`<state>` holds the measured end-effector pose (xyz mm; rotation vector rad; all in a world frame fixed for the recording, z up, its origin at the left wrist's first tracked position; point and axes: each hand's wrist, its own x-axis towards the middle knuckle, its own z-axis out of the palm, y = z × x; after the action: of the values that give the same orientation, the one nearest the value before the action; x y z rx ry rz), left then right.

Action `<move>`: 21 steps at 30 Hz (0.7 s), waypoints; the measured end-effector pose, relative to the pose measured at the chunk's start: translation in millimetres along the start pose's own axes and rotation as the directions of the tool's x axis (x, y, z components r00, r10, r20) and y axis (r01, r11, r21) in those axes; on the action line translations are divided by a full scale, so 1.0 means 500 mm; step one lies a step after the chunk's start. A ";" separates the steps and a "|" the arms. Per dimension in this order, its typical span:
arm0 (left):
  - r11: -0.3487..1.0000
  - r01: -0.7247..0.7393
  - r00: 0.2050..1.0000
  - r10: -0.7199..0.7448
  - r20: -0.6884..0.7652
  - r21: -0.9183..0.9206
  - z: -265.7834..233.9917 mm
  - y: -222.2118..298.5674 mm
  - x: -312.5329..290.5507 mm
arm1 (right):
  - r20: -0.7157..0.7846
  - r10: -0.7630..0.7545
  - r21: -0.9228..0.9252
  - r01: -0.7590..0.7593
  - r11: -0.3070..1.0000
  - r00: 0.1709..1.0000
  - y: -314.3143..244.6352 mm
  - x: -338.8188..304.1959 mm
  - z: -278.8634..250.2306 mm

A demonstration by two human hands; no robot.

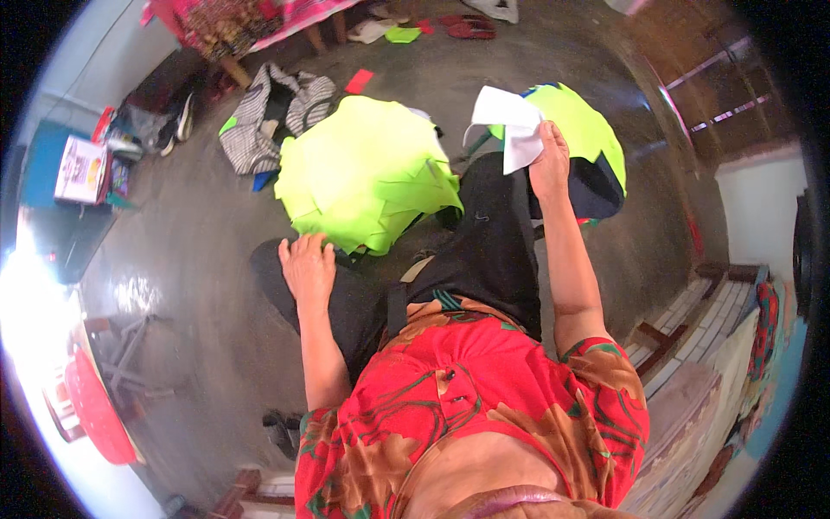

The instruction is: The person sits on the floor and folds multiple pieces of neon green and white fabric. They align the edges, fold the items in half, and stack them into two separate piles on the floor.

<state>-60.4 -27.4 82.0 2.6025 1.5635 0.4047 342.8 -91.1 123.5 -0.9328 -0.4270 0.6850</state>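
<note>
White pieces of thin sheet material (pixel 510 117), cloth or paper, are pinched in my right hand (pixel 550 164), held out above my right knee. Just beyond them lies a rounded neon yellow and dark navy pile of fabric (pixel 596 143). My left hand (pixel 309 268) is open, its fingers slightly spread and empty, over my left thigh. Its fingertips come up to the near edge of a large heap of neon yellow fabric pieces (pixel 363 169); whether they touch it I cannot tell. The heap sits in front of my knees, and what supports it is mostly hidden.
Striped grey cloth (pixel 259 130) lies on the floor beyond the yellow heap, near a red scrap (pixel 359 82). A cloth-covered table (pixel 290 30) stands at the far left. A red plastic chair (pixel 97 406) is on the left, and a slatted wooden bench (pixel 692 337) on the right.
</note>
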 end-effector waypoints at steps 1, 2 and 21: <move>1.000 -0.015 1.000 0.015 -0.015 -0.013 0.006 -0.002 0.001 | 0.055 0.081 0.040 -0.084 0.996 0.995 0.018 -0.009 0.022; 0.999 -0.039 0.998 0.040 -0.039 0.011 0.015 -0.006 0.001 | 0.112 0.167 0.076 -0.176 0.981 0.980 0.038 -0.022 0.044; 0.997 0.069 0.997 -0.070 0.044 0.040 0.018 -0.018 -0.007 | 0.130 0.695 0.080 -0.706 0.703 0.707 0.409 -0.150 0.147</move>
<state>-67.4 -25.5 71.1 2.5571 1.6576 0.3117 173.3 -16.4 -12.5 -0.9417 -0.0795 1.4508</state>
